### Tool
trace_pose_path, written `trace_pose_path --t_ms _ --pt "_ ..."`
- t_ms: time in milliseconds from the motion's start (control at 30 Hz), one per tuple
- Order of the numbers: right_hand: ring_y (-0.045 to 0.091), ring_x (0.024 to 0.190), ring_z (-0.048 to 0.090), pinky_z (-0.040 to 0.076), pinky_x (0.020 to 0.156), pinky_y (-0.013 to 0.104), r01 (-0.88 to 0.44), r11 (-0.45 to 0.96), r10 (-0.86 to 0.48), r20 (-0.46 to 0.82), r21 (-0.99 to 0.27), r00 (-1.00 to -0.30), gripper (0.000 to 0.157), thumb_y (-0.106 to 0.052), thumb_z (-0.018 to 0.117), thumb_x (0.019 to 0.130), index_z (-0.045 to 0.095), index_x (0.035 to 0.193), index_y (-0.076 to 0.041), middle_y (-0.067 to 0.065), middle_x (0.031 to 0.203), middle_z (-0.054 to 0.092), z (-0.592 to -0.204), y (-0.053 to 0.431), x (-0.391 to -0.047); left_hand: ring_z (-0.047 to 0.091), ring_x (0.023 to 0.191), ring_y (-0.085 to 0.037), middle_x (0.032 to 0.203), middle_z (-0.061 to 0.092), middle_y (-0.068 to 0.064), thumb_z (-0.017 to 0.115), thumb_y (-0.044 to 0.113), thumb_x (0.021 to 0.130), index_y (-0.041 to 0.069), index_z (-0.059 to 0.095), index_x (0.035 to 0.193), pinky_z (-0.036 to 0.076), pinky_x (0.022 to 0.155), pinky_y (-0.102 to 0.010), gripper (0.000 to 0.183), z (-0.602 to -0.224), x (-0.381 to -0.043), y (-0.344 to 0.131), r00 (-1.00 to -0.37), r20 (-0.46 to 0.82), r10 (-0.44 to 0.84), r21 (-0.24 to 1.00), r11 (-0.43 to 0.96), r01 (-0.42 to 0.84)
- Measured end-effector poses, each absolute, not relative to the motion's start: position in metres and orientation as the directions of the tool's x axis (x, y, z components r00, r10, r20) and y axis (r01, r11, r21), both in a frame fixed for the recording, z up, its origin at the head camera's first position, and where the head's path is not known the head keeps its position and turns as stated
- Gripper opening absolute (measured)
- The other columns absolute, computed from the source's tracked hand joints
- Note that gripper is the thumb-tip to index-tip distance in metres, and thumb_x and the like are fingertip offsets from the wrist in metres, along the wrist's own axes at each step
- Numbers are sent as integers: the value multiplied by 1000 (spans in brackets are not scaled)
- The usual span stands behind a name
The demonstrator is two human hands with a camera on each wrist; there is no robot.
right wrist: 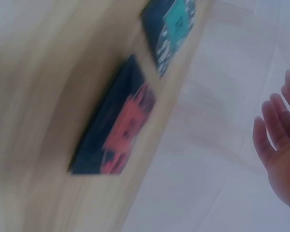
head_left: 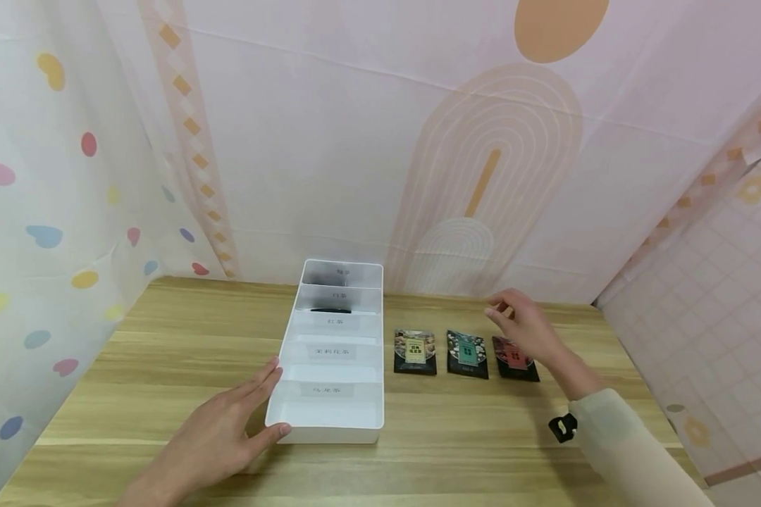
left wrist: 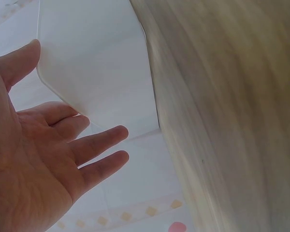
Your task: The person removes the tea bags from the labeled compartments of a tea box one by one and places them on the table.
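A long white divided box (head_left: 381, 415) with labelled compartments stands on the wooden table. My left hand (head_left: 222, 422) rests at its near left corner, thumb at the front rim and fingers along the left side. In the left wrist view, the fingers (left wrist: 104, 144) are spread beside the box wall (left wrist: 99, 63). To the right of the box, three packets lie in a row: a yellow-labelled one (head_left: 415, 352), a green-labelled one (head_left: 467, 353) and a red-labelled one (head_left: 512, 358). My right hand (head_left: 528, 329) hovers over the red-labelled packet, fingers loosely bent and holding nothing.
A dark item (head_left: 331, 310) shows inside the second compartment from the back. Patterned cloth (head_left: 330, 176) hangs behind the table (head_left: 184, 338) and at both sides. A black wrist strap (head_left: 563, 427) sits by the right sleeve.
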State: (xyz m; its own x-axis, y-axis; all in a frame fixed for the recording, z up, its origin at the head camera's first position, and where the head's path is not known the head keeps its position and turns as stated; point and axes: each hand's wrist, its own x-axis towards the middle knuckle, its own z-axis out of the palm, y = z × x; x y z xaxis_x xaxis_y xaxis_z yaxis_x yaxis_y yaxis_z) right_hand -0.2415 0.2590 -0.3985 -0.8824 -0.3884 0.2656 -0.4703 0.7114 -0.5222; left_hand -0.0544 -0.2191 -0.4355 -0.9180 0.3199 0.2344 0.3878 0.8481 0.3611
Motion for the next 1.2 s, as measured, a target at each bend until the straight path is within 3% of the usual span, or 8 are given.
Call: trace_pose_path --t_ms 500,733,1200 --pt "37 128 54 48 104 59 -519 638 -456 264 -569 -850 38 -19 65 106 63 140 -1 18 141 60 -388 198 -238 65 125 -37 161 46 -10 76 50 94 0 52 152 55 97 -54 80 -435 -55 -219 -914 248 321 353 849 394" --pt "38 138 48 43 111 60 -551 618 -486 278 -561 -829 42 -20 67 105 61 143 -2 19 145 58 -390 173 -239 65 124 -38 161 47 -10 76 50 94 0 53 151 55 97 -54 80 -435 -55 -219 -915 247 319 355 849 392" --pt "38 141 46 37 117 59 -579 582 -530 273 -571 -802 50 -26 65 105 56 150 -5 20 151 54 -391 122 -242 65 125 -39 161 48 -12 76 49 95 0 53 152 55 96 -55 79 -433 -52 -223 -908 263 326 356 842 405"
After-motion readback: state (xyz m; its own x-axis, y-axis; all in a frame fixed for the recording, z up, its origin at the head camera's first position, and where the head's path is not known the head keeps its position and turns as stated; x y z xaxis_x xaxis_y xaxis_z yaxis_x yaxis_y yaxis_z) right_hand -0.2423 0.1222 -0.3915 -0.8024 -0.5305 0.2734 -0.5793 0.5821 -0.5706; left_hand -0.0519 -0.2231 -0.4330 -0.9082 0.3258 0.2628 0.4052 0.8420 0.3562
